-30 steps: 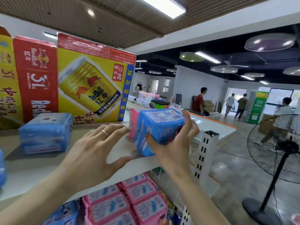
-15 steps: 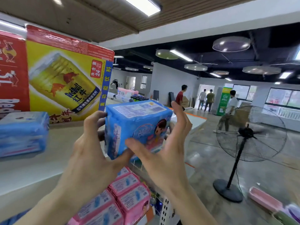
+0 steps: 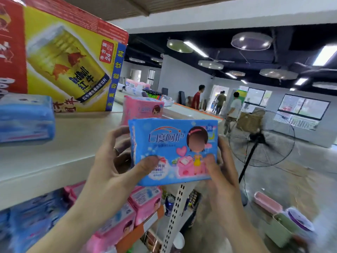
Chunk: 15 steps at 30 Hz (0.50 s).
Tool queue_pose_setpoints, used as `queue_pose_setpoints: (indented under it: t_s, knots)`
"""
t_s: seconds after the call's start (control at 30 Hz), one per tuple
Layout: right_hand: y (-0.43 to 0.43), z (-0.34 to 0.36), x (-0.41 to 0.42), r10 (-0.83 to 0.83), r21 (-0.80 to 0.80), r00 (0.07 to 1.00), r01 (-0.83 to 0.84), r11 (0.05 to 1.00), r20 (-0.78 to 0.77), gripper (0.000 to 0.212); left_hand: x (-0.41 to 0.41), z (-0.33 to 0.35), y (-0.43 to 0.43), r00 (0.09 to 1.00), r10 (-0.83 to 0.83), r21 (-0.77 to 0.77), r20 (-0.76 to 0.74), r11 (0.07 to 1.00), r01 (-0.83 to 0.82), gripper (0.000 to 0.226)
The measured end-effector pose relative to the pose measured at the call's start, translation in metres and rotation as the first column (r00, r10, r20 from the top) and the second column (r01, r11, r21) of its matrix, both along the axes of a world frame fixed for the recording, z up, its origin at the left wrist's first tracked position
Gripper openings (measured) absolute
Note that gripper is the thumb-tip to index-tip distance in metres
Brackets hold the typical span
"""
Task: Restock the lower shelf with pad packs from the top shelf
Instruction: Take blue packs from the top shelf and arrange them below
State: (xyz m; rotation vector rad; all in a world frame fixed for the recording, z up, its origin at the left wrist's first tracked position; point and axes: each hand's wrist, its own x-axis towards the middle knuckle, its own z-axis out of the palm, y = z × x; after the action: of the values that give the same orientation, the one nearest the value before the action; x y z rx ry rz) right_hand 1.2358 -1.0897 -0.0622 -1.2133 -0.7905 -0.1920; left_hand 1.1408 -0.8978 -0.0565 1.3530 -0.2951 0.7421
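A blue pad pack [image 3: 175, 148] is held upright in front of me, its printed face toward the camera, off the top shelf [image 3: 60, 152]. My left hand [image 3: 113, 161] grips its left side, thumb on the front. My right hand [image 3: 220, 167] grips its right side, thumb also on the front. A pink pad pack [image 3: 142, 109] stands on the top shelf just behind it. Another blue pack [image 3: 25, 118] lies at the shelf's left. On the lower shelf sit pink packs [image 3: 144, 203] and blue packs [image 3: 34, 220].
A yellow drink carton [image 3: 73, 63] and a red one [image 3: 11, 50] stand at the back of the top shelf. A perforated shelf upright [image 3: 175, 216] rises below my hands. A floor fan [image 3: 260, 139] stands to the right, with several people beyond it and bins on the floor.
Both hands have lifted the blue pack off the top shelf, brought it toward me and turned its front face to the camera. The pink pack behind it is now in sight.
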Motion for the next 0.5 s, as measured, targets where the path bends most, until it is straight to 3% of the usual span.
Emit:
queue_pose_setpoints:
  t_s: [0.1, 0.2, 0.27, 0.4, 0.5]
  knots:
    - [-0.005, -0.019, 0.002, 0.089, 0.048, 0.993, -0.086, 0.995, -0.071, 0.046, -0.013, -0.015, -0.004, 0.999, 0.021, 0.000, -0.047, 1.000, -0.021, 0.056]
    - [-0.009, -0.039, 0.007, 0.238, 0.151, 0.956, -0.213, 0.965, -0.173, 0.029, -0.018, -0.030, -0.011, 0.987, 0.057, -0.004, -0.149, 0.998, -0.058, 0.053]
    - [-0.017, -0.051, 0.015, 0.342, 0.176, 0.913, -0.307, 0.935, -0.223, 0.040, -0.018, -0.038, -0.017, 0.971, 0.111, -0.020, -0.211, 0.993, -0.118, 0.053]
    - [-0.036, -0.073, 0.033, 0.479, 0.085, 0.856, -0.472, 0.878, -0.194, 0.049, -0.016, -0.055, -0.027, 0.920, 0.213, -0.096, -0.328, 0.962, -0.257, 0.060]
    - [-0.052, -0.086, 0.054, 0.495, -0.044, 0.840, -0.516, 0.855, -0.224, 0.054, -0.015, -0.066, -0.039, 0.890, 0.274, -0.160, -0.364, 0.923, -0.349, 0.048]
